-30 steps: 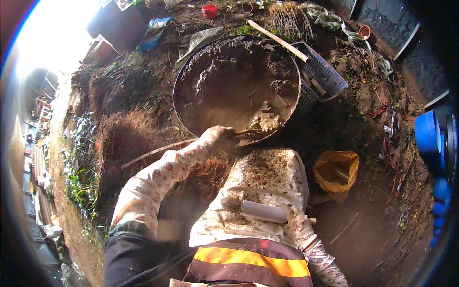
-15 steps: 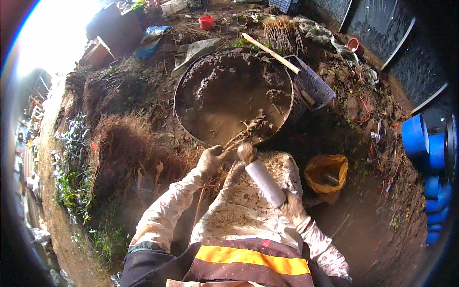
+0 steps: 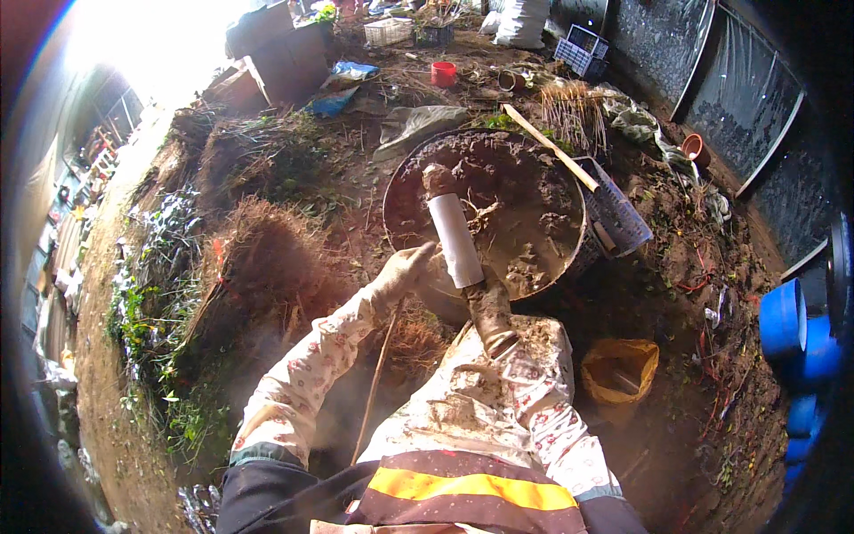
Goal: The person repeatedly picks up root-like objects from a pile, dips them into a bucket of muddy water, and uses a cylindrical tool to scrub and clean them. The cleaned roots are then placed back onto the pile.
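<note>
My gloved left hand [image 3: 402, 270] is closed around a bare-root sapling at the near left rim of a round tub [image 3: 388, 209] of muddy water. The sapling's thin stem [image 3: 378, 383] hangs down toward my lap, and its pale roots [image 3: 481, 214] reach out over the mud. In my muddy gloved right hand [image 3: 486, 304] is a pale cylindrical roll [image 3: 455, 240] with a rounded brown end. It points away from me over the tub, crossing in front of part of the roots. A mud-stained apron [image 3: 463, 392] covers my lap.
A wooden-handled tool [image 3: 551, 147] leans across the tub's far right rim beside a plastic crate [image 3: 618, 209]. To the right sits an open yellow bag [image 3: 620, 369]. Heaped bare-root saplings [image 3: 267, 254] lie left; blue buckets [image 3: 783, 329] stand far right.
My right hand has swung forward and left, carrying the roll from above my lap to over the tub. The head view has shifted, and the left hand still holds the sapling at the rim.
</note>
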Demonstrator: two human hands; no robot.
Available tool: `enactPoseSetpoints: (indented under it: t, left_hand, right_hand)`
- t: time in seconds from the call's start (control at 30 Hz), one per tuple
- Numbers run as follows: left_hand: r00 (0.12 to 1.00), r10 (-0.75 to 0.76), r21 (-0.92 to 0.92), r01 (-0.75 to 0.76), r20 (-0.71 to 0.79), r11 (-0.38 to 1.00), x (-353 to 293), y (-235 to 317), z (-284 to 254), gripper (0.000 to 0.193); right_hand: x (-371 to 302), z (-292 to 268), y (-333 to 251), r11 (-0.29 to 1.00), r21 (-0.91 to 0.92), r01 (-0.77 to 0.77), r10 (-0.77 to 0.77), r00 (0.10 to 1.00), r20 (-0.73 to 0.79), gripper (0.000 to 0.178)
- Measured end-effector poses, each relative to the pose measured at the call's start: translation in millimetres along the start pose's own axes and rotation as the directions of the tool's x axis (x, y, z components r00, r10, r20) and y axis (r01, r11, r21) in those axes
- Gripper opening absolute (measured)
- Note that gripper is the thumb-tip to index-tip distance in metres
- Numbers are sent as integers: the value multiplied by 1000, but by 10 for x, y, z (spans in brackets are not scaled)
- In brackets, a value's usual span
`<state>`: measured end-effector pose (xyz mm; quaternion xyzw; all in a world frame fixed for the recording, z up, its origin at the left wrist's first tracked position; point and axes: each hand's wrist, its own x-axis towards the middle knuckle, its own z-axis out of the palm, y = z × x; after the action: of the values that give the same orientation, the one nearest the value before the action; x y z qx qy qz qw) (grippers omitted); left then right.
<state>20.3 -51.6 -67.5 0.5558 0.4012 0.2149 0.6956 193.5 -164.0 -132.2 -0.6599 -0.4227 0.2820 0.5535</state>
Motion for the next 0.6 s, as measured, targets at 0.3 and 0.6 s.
enactPoseSetpoints:
  t: [0.3,0.6]
  left_hand:
    - [992,121,50,-123,36,991,62,-3,22,38]
    - [992,118,116,-112,-43,987,175,-39,-97,26]
  right_hand:
    - [-286,130,-327,989,-116,-90,87,996,-30,48]
    - [3,-101,-366,963,-270,7,28,992,124,43]
